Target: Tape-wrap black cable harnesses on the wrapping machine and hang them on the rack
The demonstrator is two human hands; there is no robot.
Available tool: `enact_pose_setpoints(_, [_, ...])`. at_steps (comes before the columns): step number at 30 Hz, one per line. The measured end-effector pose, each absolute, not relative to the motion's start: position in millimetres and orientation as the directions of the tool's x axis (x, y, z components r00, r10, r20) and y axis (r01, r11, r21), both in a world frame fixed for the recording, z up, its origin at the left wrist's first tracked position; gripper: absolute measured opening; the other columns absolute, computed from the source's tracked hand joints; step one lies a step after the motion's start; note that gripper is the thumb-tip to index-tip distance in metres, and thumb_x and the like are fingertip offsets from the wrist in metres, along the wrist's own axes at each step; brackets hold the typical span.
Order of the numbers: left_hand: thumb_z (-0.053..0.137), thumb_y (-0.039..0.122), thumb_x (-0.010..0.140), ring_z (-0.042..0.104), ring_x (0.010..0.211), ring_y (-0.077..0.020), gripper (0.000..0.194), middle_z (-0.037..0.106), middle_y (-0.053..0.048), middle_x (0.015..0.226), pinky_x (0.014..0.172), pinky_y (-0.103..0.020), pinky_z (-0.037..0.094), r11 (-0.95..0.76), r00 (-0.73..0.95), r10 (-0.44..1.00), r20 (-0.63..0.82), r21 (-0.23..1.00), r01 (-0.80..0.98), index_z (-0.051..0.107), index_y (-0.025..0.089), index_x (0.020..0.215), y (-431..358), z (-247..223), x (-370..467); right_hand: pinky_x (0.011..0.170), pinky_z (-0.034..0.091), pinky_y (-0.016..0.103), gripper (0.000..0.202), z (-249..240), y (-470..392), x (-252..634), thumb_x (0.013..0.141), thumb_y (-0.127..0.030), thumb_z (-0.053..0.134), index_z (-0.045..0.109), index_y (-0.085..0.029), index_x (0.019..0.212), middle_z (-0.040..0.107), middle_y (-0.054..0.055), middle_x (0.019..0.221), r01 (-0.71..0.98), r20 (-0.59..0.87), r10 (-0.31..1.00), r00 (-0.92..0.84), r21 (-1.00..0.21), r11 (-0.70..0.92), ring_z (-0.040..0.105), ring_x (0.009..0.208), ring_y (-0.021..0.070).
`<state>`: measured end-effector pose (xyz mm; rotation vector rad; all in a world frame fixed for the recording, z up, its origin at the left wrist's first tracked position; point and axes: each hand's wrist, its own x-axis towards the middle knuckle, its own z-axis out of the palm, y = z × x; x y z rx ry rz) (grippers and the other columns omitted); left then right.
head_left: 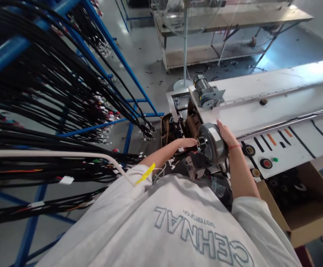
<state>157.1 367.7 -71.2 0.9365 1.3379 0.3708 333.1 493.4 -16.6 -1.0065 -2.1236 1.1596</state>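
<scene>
A round grey machine part like a reel (215,144), with a white label on its rim, sits at the near left end of the long white bench. My right hand (227,135) lies against its far right side, fingers extended. On the left, my left hand (188,142) reaches to the black hub (202,143) of the part, its fingertips closed at the hub; anything between them is too small to name. Dark wires hang below my left hand. Behind the part stands a grey motor (206,91) on a metal bracket.
Blue racks (129,137) hung with black cable bundles (39,85) fill the left. Tape rolls (249,150) and tape strips lie on the white bench (286,111). An open cardboard box (312,231) is at lower right. A fan pole (185,48) stands ahead.
</scene>
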Motion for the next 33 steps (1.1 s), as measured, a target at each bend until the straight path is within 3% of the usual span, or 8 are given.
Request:
enact_pose_setpoints(4, [0.066, 0.058, 0.080, 0.059, 0.050, -0.0137, 0.043, 0.064, -0.001, 0.056, 0.057, -0.023, 0.042, 0.390, 0.224, 0.815, -0.534, 0.792, 0.470, 0.057, 0.018, 0.067, 366.5, -65.2, 172.0, 0.070, 0.048, 0.032, 0.068, -57.4, 438.6, 396.0, 0.099, -0.060, 0.018, 0.064, -0.014, 0.077, 0.060, 0.005, 0.073, 0.483, 0.011, 0.915, -0.403, -0.847, 0.223, 0.057, 0.072, 0.0195])
enact_pose_setpoints(10, [0.065, 0.053, 0.085, 0.061, 0.053, -0.0163, 0.036, 0.064, 0.000, 0.055, 0.057, -0.024, 0.037, 0.124, 0.205, 0.894, -0.400, 0.658, 0.743, 0.067, 0.017, 0.088, 361.2, -52.1, 167.7, 0.087, 0.046, 0.041, 0.033, -107.9, 374.2, 456.9, 0.078, -0.028, 0.057, 0.062, -0.009, 0.105, 0.061, 0.020, 0.105, 0.937, -0.114, 0.993, -0.009, -0.347, -0.031, 0.057, 0.102, 0.0312])
enact_pose_setpoints(13, [0.062, 0.048, 0.088, 0.066, 0.067, -0.0197, 0.035, 0.071, -0.006, 0.070, 0.059, -0.024, 0.038, 0.077, 0.144, 0.926, -0.349, 0.548, 0.833, 0.071, 0.015, 0.094, 375.4, -43.8, 143.8, 0.084, 0.048, 0.044, 0.031, -103.6, 363.2, 475.3, 0.073, -0.028, 0.064, 0.062, -0.009, 0.097, 0.065, 0.016, 0.091, 0.897, -0.407, 0.913, 0.027, -0.394, -0.202, 0.061, 0.091, 0.0307])
enact_pose_setpoints(18, [0.061, 0.044, 0.091, 0.067, 0.088, -0.0228, 0.035, 0.074, -0.012, 0.101, 0.068, -0.023, 0.043, 0.010, 0.134, 0.951, -0.279, 0.460, 0.888, 0.071, 0.013, 0.103, 390.1, -33.1, 119.1, 0.089, 0.050, 0.040, 0.046, -65.4, 321.0, 461.3, 0.071, -0.051, 0.075, 0.062, -0.016, 0.097, 0.068, 0.010, 0.098, 0.305, -0.429, 0.720, -0.545, -0.902, -0.307, 0.064, 0.094, 0.0260])
enact_pose_setpoints(23, [0.062, 0.039, 0.091, 0.067, 0.093, -0.0236, 0.029, 0.074, -0.010, 0.102, 0.074, -0.025, 0.046, -0.025, 0.137, 0.959, -0.248, 0.408, 0.913, 0.071, 0.016, 0.106, 382.9, -21.9, 128.5, 0.078, 0.055, 0.038, 0.077, -43.5, 312.1, 348.9, 0.073, -0.089, 0.043, 0.062, -0.016, 0.087, 0.070, 0.015, 0.094, 0.127, -0.388, 0.199, -0.900, -0.669, -0.733, 0.069, 0.085, 0.0253])
enact_pose_setpoints(27, [0.053, 0.036, 0.096, 0.068, 0.090, -0.0267, 0.030, 0.072, -0.014, 0.098, 0.074, -0.028, 0.047, -0.063, 0.153, 0.954, -0.256, 0.329, 0.942, 0.070, 0.013, 0.102, 382.1, -19.4, 129.8, 0.044, 0.041, 0.025, 0.068, -48.2, 303.7, 331.7, 0.081, -0.085, 0.037, 0.048, -0.021, 0.064, 0.063, 0.008, 0.058, 0.236, -0.551, 0.394, -0.735, -0.753, -0.614, 0.056, 0.047, 0.0160])
enact_pose_setpoints(30, [0.044, 0.038, 0.100, 0.068, 0.087, -0.0276, 0.036, 0.070, -0.016, 0.091, 0.074, -0.029, 0.047, -0.040, 0.138, 0.939, -0.315, 0.298, 0.954, 0.068, 0.012, 0.097, 382.0, -26.3, 126.8, 0.055, 0.048, 0.029, 0.065, -58.2, 287.6, 388.3, 0.085, -0.081, 0.037, 0.054, -0.019, 0.069, 0.066, 0.009, 0.065, 0.195, -0.439, 0.618, -0.652, -0.885, -0.423, 0.062, 0.056, 0.0193])
enact_pose_setpoints(33, [0.042, 0.038, 0.100, 0.066, 0.084, -0.0271, 0.037, 0.067, -0.015, 0.081, 0.076, -0.030, 0.046, 0.025, 0.096, 0.938, -0.333, 0.341, 0.940, 0.064, 0.013, 0.084, 377.9, -37.9, 122.9, 0.058, 0.047, 0.033, 0.065, -67.5, 302.6, 451.1, 0.085, -0.078, 0.036, 0.054, -0.020, 0.060, 0.059, 0.009, 0.054, 0.492, -0.448, 0.875, -0.185, -0.813, -0.312, 0.058, 0.054, 0.0210])
